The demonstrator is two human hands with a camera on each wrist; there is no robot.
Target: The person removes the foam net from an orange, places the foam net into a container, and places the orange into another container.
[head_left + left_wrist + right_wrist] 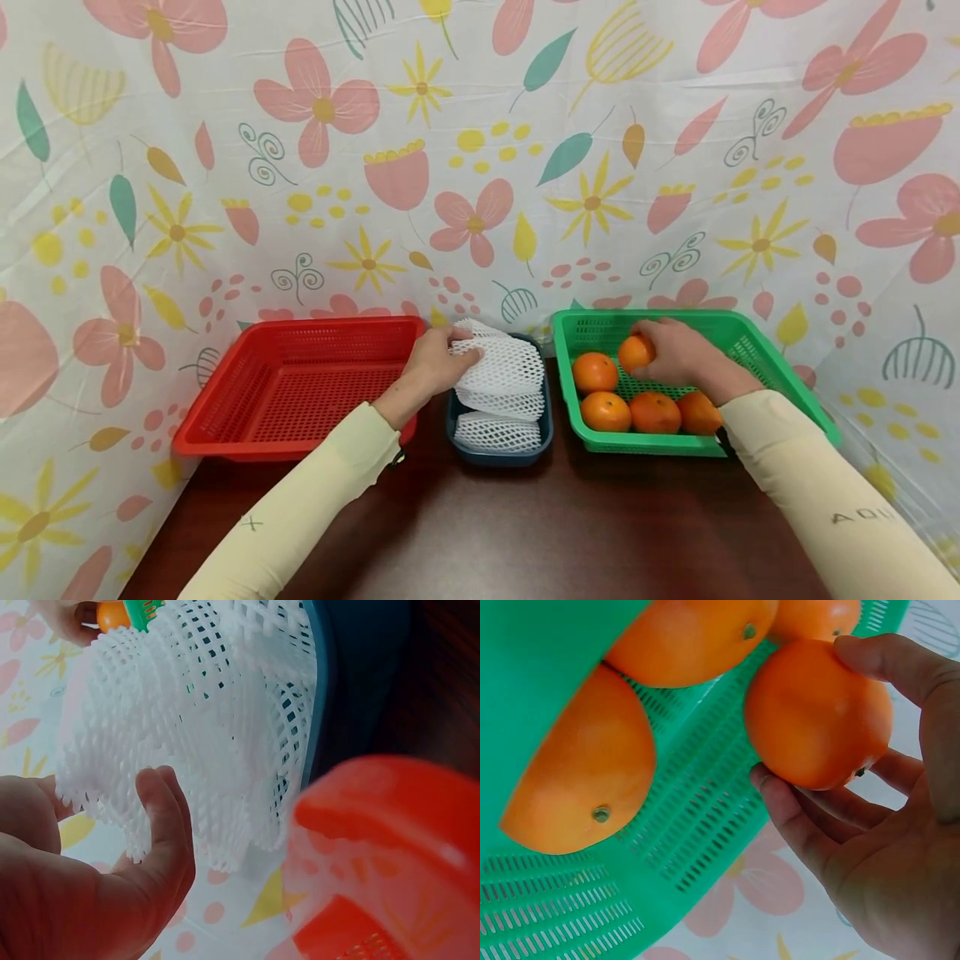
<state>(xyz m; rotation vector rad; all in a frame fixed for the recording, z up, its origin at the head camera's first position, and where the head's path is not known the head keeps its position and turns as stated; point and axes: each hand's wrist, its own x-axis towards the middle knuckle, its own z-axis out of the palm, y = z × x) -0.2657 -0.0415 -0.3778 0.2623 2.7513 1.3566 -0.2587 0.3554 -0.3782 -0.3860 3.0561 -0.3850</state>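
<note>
My left hand (429,367) pinches the near end of a white foam net sleeve (501,367), the top one of a small stack; the left wrist view shows the thumb and fingers at its open edge (135,817). The stack lies in a dark blue tray (498,457). Over on the right, my right hand (684,357) holds an orange (817,716) between thumb and fingertips, inside the green basket (675,316). Several more oranges (655,412) sit along the basket's left and front sides, one partly hidden by my right wrist.
A red mesh basket (300,446) with no fruit showing stands left of the tray, close to my left forearm. All three containers are on a dark brown table (510,533). Behind them hangs a flower-patterned cloth (480,150).
</note>
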